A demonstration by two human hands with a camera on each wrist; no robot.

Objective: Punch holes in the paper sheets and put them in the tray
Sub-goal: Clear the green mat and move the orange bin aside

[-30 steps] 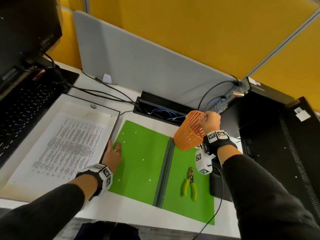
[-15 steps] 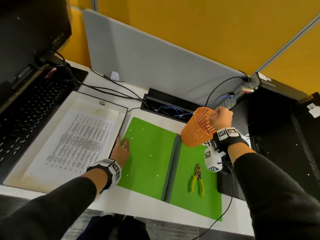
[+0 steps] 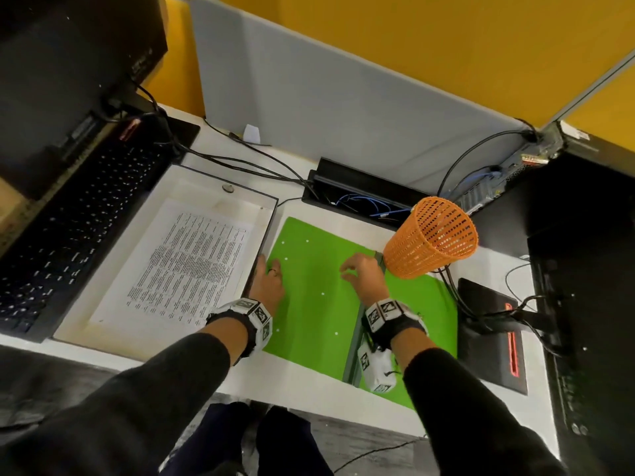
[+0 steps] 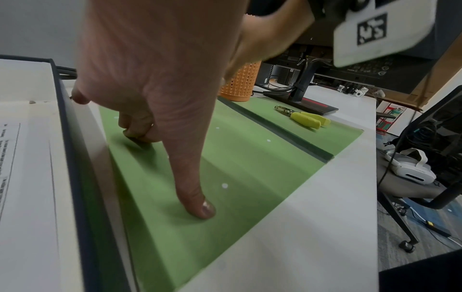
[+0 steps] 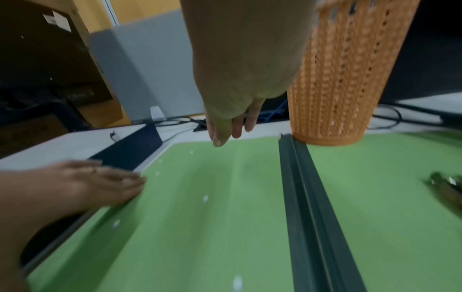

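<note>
The left hand (image 3: 269, 281) is pressed flat on the green folder (image 3: 309, 290); the right hand (image 3: 362, 273) hovers loosely spread, empty. Printed sheets (image 3: 192, 266) lie in the tray (image 3: 113, 324) left of it — the punch (image 4: 303, 118), to the right, should be fetched.

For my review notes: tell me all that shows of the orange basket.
The orange basket is a tall, round cup of perforated, plastic-looking mesh, wider at the open rim. It stands upright at the far end of the green folder, its base beside the dark spine. Its inside is unclear. The right hand hovers beside it without touching.
</note>
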